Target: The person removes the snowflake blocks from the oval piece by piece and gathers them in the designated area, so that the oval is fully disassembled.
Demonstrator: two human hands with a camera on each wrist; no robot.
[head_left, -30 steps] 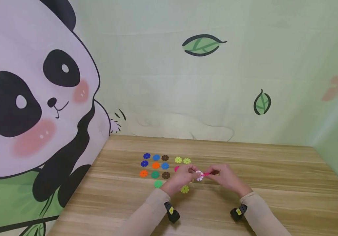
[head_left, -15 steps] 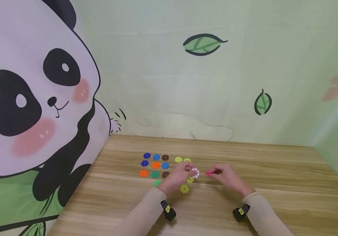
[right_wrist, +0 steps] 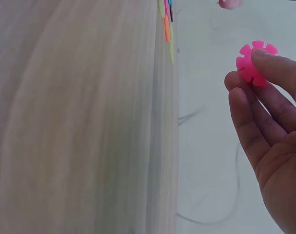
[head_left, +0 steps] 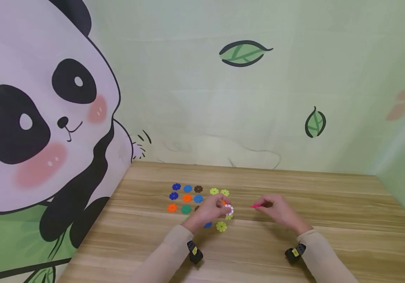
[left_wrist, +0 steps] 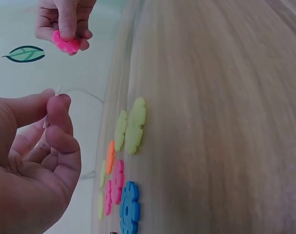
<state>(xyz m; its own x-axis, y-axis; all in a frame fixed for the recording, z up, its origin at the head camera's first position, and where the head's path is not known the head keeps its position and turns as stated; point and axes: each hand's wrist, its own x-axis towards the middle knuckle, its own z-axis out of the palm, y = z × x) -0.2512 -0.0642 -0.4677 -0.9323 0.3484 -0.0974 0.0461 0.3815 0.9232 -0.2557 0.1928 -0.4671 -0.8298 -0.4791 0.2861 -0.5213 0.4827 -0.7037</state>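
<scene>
My left hand (head_left: 206, 212) pinches a white notched snowflake disc (head_left: 229, 210) between thumb and fingers, above the table. Seen from the left wrist, that disc is nearly edge-on and mostly covered by the fingertips. To the right, my right hand (head_left: 278, 210) holds a pink snowflake disc (right_wrist: 247, 63) by thumb and fingers, its slotted rim plain in the right wrist view. A gap separates the two discs. Beneath and around the left hand lie flat discs, among them a yellow-green disc (head_left: 221, 226) and a blue disc (left_wrist: 130, 209); the hand covers some of them.
On the wooden table (head_left: 329, 212), more discs lie in loose rows to the left, including an orange disc (head_left: 172, 208), a green disc (head_left: 186, 209) and a brown disc (head_left: 198, 189). A panda-printed wall (head_left: 188, 98) stands behind the table.
One second ago the pink and white discs met between the hands. Since then the hands have parted, the left going left with the white disc, the right going right with the pink one.
</scene>
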